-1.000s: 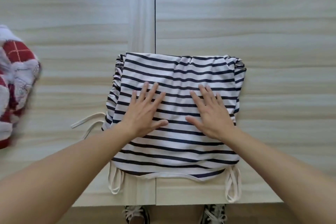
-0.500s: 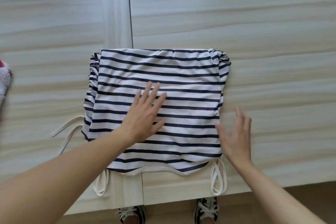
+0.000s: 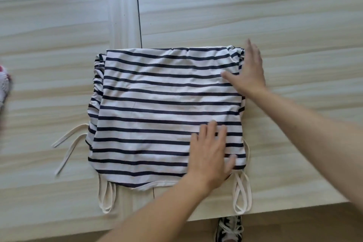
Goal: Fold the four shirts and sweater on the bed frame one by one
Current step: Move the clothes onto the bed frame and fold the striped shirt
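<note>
Our left hand has slid to the near right corner of the soft, limp navy-and-white striped shirt, our right hand to its right edge, both flat with fingers loosely spread, where we'd pinch that fold.

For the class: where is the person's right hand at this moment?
In the head view, the right hand lies flat on the striped shirt's far right edge, beyond the left hand.
</note>
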{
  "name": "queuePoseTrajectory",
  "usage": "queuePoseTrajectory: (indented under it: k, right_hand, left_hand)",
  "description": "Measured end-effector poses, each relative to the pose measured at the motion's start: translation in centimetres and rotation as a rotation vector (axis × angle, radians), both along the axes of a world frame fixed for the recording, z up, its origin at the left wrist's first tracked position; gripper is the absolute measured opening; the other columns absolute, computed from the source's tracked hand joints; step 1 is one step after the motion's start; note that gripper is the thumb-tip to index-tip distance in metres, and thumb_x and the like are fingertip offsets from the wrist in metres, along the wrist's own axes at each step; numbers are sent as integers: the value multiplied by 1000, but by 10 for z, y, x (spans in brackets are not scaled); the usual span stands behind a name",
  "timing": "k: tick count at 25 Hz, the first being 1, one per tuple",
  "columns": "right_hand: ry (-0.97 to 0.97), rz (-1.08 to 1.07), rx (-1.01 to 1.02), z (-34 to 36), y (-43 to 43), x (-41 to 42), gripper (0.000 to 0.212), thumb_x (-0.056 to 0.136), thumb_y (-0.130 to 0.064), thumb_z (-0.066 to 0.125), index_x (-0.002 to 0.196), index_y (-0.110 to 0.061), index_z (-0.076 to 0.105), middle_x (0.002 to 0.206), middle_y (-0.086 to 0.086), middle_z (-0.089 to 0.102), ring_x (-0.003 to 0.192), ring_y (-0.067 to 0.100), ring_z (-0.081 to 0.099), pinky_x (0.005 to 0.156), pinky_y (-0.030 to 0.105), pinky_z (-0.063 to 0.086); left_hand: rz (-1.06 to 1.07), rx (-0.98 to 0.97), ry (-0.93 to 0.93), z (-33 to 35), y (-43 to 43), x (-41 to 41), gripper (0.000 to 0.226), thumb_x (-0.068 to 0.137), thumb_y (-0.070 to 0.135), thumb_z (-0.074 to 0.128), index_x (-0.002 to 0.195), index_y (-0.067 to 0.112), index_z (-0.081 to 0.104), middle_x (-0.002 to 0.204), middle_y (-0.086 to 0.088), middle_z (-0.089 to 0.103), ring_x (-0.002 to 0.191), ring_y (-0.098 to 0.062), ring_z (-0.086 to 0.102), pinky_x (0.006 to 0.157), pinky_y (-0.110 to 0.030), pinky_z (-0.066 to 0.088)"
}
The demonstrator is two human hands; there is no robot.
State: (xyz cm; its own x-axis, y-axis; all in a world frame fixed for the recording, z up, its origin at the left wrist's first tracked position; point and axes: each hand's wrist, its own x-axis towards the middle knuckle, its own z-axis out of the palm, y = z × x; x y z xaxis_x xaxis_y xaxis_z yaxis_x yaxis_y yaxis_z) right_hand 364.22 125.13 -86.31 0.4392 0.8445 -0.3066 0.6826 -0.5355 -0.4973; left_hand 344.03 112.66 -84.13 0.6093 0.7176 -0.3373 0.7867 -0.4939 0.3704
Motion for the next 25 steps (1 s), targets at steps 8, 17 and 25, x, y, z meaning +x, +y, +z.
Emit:
queuePoseTrajectory:
  k: [8, 17, 25]
  right_hand:
    - [-247, 134, -208, -7, -48, 33, 14, 83, -21, 69, 94, -17, 61, 106, 17, 66, 103, 40, 59, 81, 44, 46]
    - [607, -525, -460, 36, -197, -70, 30, 89, -8, 72, 113, -15, 55, 108, 13, 73, 85, 30, 73, 72, 43, 57]
    - [905, -449, -358, 148, -88, -105, 25, 91, -1, 64, 113, -11, 58, 84, 17, 74, 63, 21, 72, 53, 30, 55]
  left_hand:
    - [37, -21, 178, -19, -10, -11, 66, 82, 39, 72, 134, 19, 37, 150, -9, 27, 136, -40, 27, 99, -60, 34]
    - [-188, -286, 159, 19, 35, -180, 27, 78, 13, 67, 93, 28, 51, 99, 9, 57, 94, -16, 54, 75, -31, 49]
    - [195, -737, -188, 103, 129, -242, 21, 66, 27, 54, 84, 32, 63, 86, 19, 62, 84, -2, 56, 73, -15, 41]
